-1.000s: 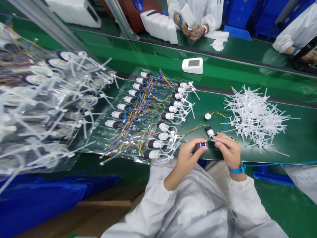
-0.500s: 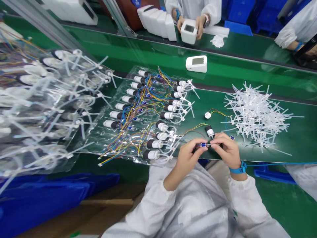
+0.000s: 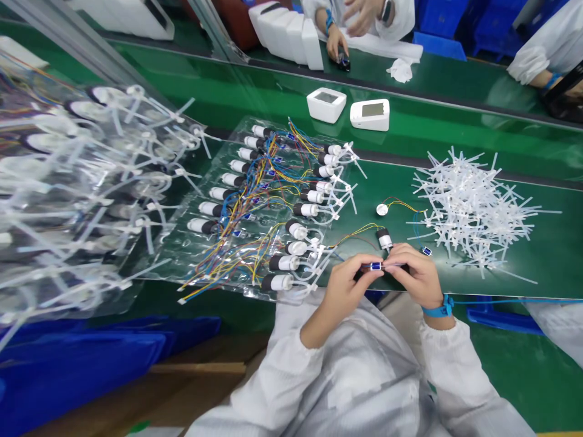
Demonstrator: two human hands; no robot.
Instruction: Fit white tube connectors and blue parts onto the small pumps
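Note:
My left hand (image 3: 345,284) pinches a small blue valve part (image 3: 375,266) at the table's near edge. My right hand (image 3: 415,274) is closed on a thin white plastic tube piece pushed against that blue part. Just beyond my fingers lies a small black and white pump motor (image 3: 384,238) with yellow and red wires. A white round disc (image 3: 382,209) on wires lies a little farther off, and a second blue valve (image 3: 427,250) sits to the right of my right hand.
A clear plastic tray (image 3: 218,255) holds rows of wired motors with white tubing. A heap of white tube connectors (image 3: 473,209) lies at the right. Two white devices (image 3: 370,114) rest on the green belt. Other people's hands (image 3: 337,45) work across it. Stacked trays (image 3: 68,182) fill the left.
A second white device has appeared on the belt beside the first. My hands have stayed together on the blue part, the right one closing in on it. The person opposite let go of the device.

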